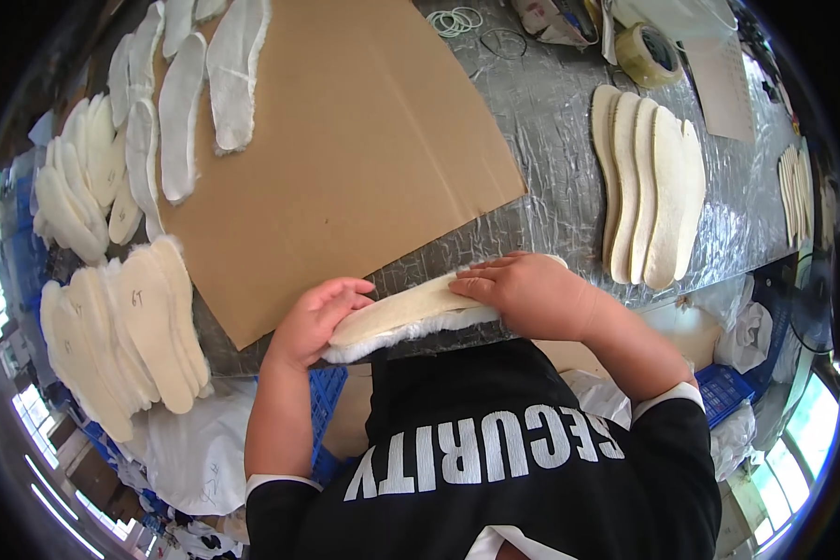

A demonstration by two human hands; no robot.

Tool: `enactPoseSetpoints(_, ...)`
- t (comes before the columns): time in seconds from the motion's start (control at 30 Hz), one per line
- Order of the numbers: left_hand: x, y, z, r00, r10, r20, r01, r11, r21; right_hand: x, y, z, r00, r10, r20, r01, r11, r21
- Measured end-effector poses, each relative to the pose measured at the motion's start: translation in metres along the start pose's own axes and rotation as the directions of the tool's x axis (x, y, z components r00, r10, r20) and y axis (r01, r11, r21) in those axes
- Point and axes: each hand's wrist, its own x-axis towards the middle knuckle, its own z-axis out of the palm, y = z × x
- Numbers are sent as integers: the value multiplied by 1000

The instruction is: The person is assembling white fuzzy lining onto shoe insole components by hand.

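A cream insole point(397, 305) with white fleece showing along its near edge lies slantwise at the table's front edge, close to my body. At its left end my left hand point(319, 319) is closed on it, fingers curled at the tip. My right hand point(532, 294) grips the other end, with its fingers laid over the top face and its thumb out of sight. Fleece point(420, 330) sticks out below the cream face.
A brown cardboard sheet point(345, 140) covers much of the table point(560, 224). White fleece insoles point(182, 117) lie at its far left. Stacked cream insoles point(131, 327) stand at the left edge, others point(651, 191) at the right. Tape point(649, 56) and rubber bands point(455, 21) sit at the back.
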Motion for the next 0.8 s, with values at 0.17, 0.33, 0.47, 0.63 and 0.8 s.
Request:
enactPoseSetpoints(0.17,-28,27,48,748,663,-20,-333,402,853,0,2,-18,955,102,280,-136,985,104)
enactPoseSetpoints(0.33,-2,24,108,645,688,334,-311,-163,936,0,-1,-21,943,143,302,-198,967,162)
enactPoseSetpoints(0.47,23,19,113,593,721,358,-335,-183,924,3,-2,-20,935,146,324,-216,957,194)
enactPoseSetpoints(0.63,33,22,109,529,755,386,-402,-177,898,-1,1,-16,948,120,294,-184,962,201)
enactPoseSetpoints(0.8,38,19,106,500,760,415,-441,-188,877,-2,-4,-20,947,122,297,-179,968,176)
